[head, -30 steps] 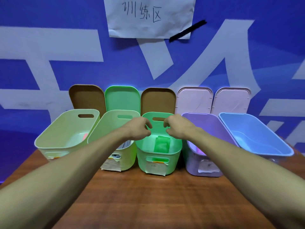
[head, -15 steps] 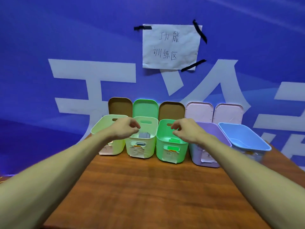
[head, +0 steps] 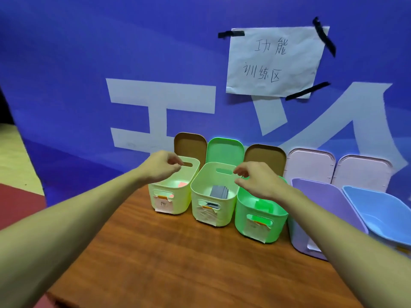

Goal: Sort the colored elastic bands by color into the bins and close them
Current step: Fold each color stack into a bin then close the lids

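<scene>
Open bins in a row, your hands hovering above them

Your left hand [head: 161,166] hangs over the pale yellow bin [head: 173,205], fingers curled thumb to tip; whether they pinch anything I cannot tell. Your right hand [head: 258,181], loosely curled, holds nothing above the green bin [head: 260,227]. The flat pink piece [head: 182,184] and grey piece [head: 220,192] inside, likely bands, look light and floppy, so pinch an edge. Smooth thin plastic may slide on the wooden surface [head: 178,263].

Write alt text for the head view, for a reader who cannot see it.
Two bare arms reach over five open bins in a row on a wooden table: the left hand above the leftmost pale bin, the right hand between the second pale bin and the green bin. Their lids lean against the blue wall behind.
</scene>
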Tool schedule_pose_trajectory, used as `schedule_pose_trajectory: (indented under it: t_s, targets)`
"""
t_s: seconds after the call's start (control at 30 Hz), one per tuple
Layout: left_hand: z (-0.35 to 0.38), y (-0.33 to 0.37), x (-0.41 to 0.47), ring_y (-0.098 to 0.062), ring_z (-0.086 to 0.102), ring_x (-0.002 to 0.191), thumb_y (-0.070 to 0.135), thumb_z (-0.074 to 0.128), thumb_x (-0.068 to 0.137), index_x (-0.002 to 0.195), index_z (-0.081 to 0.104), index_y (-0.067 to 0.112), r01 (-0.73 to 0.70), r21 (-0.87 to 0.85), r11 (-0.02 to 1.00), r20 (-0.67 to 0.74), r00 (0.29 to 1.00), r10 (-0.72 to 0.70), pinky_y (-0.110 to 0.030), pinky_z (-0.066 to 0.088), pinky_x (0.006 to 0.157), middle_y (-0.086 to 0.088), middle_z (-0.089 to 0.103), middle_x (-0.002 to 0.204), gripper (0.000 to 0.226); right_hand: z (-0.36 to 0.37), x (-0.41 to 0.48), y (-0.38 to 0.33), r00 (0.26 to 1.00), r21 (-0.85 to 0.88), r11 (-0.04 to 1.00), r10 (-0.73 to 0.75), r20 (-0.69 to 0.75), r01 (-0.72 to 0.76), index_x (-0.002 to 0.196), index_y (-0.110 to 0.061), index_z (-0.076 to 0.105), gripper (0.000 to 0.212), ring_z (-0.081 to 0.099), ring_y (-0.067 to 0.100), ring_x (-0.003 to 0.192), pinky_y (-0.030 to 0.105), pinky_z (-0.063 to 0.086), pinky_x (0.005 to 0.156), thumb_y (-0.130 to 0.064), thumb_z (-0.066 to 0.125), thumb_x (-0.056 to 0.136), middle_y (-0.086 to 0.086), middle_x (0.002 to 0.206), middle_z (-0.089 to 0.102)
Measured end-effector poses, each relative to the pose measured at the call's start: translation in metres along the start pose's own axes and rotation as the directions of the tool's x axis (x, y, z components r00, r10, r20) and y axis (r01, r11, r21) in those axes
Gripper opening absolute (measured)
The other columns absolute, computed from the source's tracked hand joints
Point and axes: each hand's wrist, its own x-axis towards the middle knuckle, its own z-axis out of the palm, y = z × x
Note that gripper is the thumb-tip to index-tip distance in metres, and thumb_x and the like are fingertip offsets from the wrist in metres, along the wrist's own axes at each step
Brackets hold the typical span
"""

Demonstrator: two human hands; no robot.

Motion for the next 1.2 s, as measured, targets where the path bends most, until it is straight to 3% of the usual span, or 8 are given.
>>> schedule_pose_trajectory:
  t_s: [0.1, 0.23, 0.37, 0.53, 0.7, 0.93, 1.07, 1.2]
  targets:
    - [0.023, -0.021, 0.051, -0.016, 0.058, 0.102, 0.018, 0.053, 0.093, 0.11, 0.066, 0.014, 0.037, -0.08, 0.996, -0.019, 0.999, -0.039, -0.022, 0.046, 0.079, -0.003, 0.064, 0.114, 0.022, 0.018, 0.048, 0.013, 0.999, -0.012, 1.0, -0.021, 0.026, 0.021, 0.124, -0.012, 0.059, 0.037, 0.058, 0.019, 0.112, 0.027, 0.043, 0.093, -0.025, 0.056, 0.089, 0.007, 0.123, 0.063]
    - [0.052, -0.044, 0.121, -0.013, 0.056, 0.097, 0.018, 0.052, 0.094, 0.117, 0.061, 0.013, 0.085, -0.184, 0.979, -0.058, 0.994, -0.097, -0.019, 0.042, 0.073, -0.002, 0.062, 0.113, 0.025, 0.047, 0.117, 0.039, 0.996, -0.03, 1.0, 0.003, 0.093, 0.0, 0.128, -0.014, 0.053, 0.043, 0.052, 0.022, 0.12, 0.038, 0.043, 0.1, -0.03, 0.056, 0.089, 0.008, 0.13, 0.057]
    - [0.074, -0.054, 0.18, -0.012, 0.054, 0.101, 0.013, 0.049, 0.094, 0.125, 0.054, 0.01, 0.067, -0.186, 0.98, -0.072, 0.994, -0.081, -0.003, 0.042, 0.054, -0.001, 0.055, 0.119, 0.031, 0.061, 0.17, 0.062, 0.994, -0.028, 0.999, 0.028, 0.105, -0.026, 0.132, -0.012, 0.049, 0.046, 0.047, 0.023, 0.126, 0.038, 0.04, 0.105, -0.03, 0.055, 0.09, 0.009, 0.134, 0.053]
    - [0.08, -0.062, 0.225, -0.019, 0.051, 0.118, 0.017, 0.051, 0.094, 0.128, 0.051, 0.013, 0.089, -0.112, 0.99, -0.027, 0.995, -0.093, -0.017, 0.047, 0.082, -0.005, 0.049, 0.132, 0.034, 0.065, 0.208, 0.074, 0.988, -0.012, 0.996, 0.087, 0.124, -0.086, 0.134, -0.013, 0.046, 0.048, 0.044, 0.023, 0.129, 0.039, 0.037, 0.107, -0.028, 0.054, 0.089, 0.009, 0.136, 0.05]
    - [0.058, -0.068, 0.253, -0.018, 0.043, 0.127, 0.022, 0.051, 0.094, 0.133, 0.047, 0.016, 0.054, 0.061, 0.997, 0.066, 0.996, -0.058, -0.029, 0.037, 0.103, -0.004, 0.042, 0.141, 0.039, 0.053, 0.24, 0.067, 0.971, -0.004, 0.994, 0.109, 0.211, -0.11, 0.136, -0.014, 0.044, 0.048, 0.042, 0.023, 0.13, 0.038, 0.036, 0.108, -0.027, 0.053, 0.09, 0.008, 0.137, 0.049]
    - [0.018, -0.094, 0.294, -0.023, 0.041, 0.127, 0.022, 0.049, 0.094, 0.138, 0.039, 0.011, 0.197, 0.033, 0.98, 0.151, 0.968, -0.2, -0.03, 0.032, 0.107, -0.009, 0.037, 0.141, 0.047, 0.048, 0.303, 0.036, 0.938, 0.041, 0.985, 0.149, 0.314, -0.17, 0.128, -0.009, 0.049, 0.042, 0.047, 0.03, 0.124, 0.041, 0.039, 0.103, -0.021, 0.053, 0.088, 0.013, 0.131, 0.053]
    - [0.023, -0.109, 0.309, -0.023, 0.039, 0.13, 0.023, 0.049, 0.094, 0.141, 0.035, 0.011, 0.305, -0.08, 0.949, 0.19, 0.939, -0.286, -0.032, 0.032, 0.109, -0.007, 0.027, 0.145, 0.05, 0.065, 0.333, 0.025, 0.908, 0.08, 0.959, 0.226, 0.353, -0.27, 0.134, -0.008, 0.042, 0.05, 0.046, 0.031, 0.124, 0.038, 0.042, 0.1, -0.02, 0.054, 0.087, 0.013, 0.134, 0.051]
    - [0.038, -0.12, 0.316, -0.025, 0.049, 0.115, 0.024, 0.051, 0.091, 0.132, 0.037, 0.008, 0.539, -0.32, 0.779, 0.213, 0.842, -0.495, -0.034, 0.042, 0.097, -0.009, 0.041, 0.131, 0.046, 0.095, 0.346, 0.023, 0.859, 0.15, 0.89, 0.354, 0.37, -0.431, 0.134, -0.007, 0.038, 0.05, 0.052, 0.033, 0.113, 0.035, 0.045, 0.081, -0.018, 0.051, 0.087, 0.014, 0.126, 0.052]
